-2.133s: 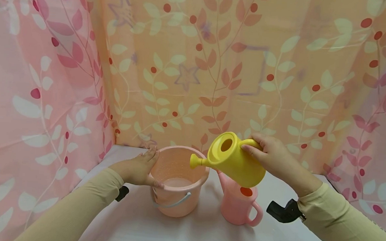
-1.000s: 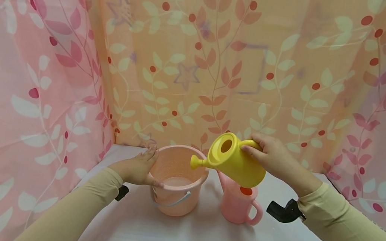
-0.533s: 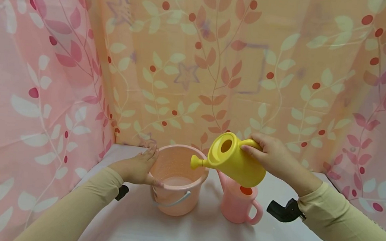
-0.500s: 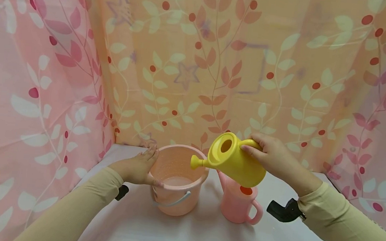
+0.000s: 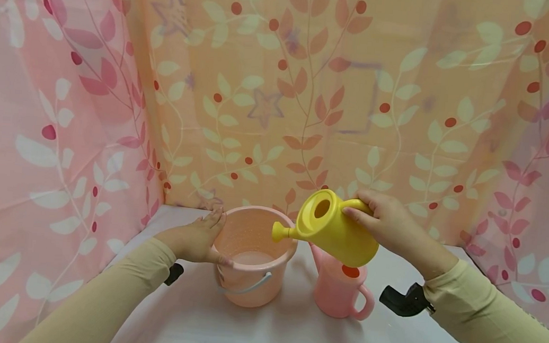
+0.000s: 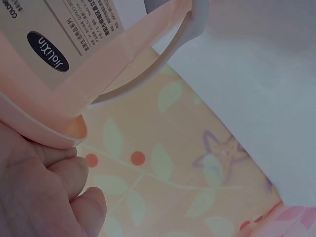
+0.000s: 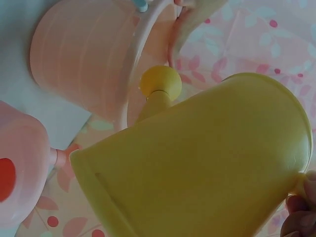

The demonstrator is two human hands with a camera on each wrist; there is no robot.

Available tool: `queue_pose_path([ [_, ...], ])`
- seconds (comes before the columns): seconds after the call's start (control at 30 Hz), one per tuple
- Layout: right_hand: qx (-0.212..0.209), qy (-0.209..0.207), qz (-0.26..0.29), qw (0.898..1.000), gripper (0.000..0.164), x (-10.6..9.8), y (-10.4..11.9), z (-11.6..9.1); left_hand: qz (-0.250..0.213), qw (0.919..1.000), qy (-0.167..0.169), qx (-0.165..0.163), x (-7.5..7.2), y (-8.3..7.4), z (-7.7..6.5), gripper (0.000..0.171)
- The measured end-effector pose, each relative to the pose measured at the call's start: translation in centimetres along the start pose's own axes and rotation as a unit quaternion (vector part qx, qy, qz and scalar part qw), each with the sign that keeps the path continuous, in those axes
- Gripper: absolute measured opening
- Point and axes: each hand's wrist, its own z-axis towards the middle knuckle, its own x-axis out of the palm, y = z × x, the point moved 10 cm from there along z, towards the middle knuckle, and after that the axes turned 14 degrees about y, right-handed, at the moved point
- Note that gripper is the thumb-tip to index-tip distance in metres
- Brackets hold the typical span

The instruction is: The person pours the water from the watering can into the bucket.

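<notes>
In the head view, my right hand (image 5: 383, 216) grips the handle of a yellow watering can (image 5: 342, 232). The can is held up and tilted left, its round spout head (image 5: 280, 231) over the right part of a peach bucket's (image 5: 254, 287) opening. No stream shows at the spout. My left hand (image 5: 198, 239) holds the bucket's left rim, thumb on the front rim and fingers toward the back; its bent fingers (image 6: 71, 173) lie against the rim in the left wrist view. Pale specks dot the bucket's inner wall. A pink watering can (image 5: 337, 293) stands upright below the yellow one.
The bucket's grey handle (image 5: 247, 286) hangs down at its front. Bucket and pink can stand on a white-covered table (image 5: 187, 325). A floral curtain (image 5: 271, 86) rises behind, and pink floral cloth (image 5: 54, 177) flanks the left. Each wrist wears a black camera mount (image 5: 404, 300).
Almost nothing moves. The yellow watering can's spout shifts very slightly right and down; both hands keep their places.
</notes>
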Motion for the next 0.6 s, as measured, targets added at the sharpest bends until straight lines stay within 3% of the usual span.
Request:
queue_pose_path([
  [0.6,-0.003,0.0,-0.003,1.0,0.021,0.1,-0.01,0.07,0.002,1.0,-0.002,-0.002,-0.16,-0.08,-0.1,0.118],
])
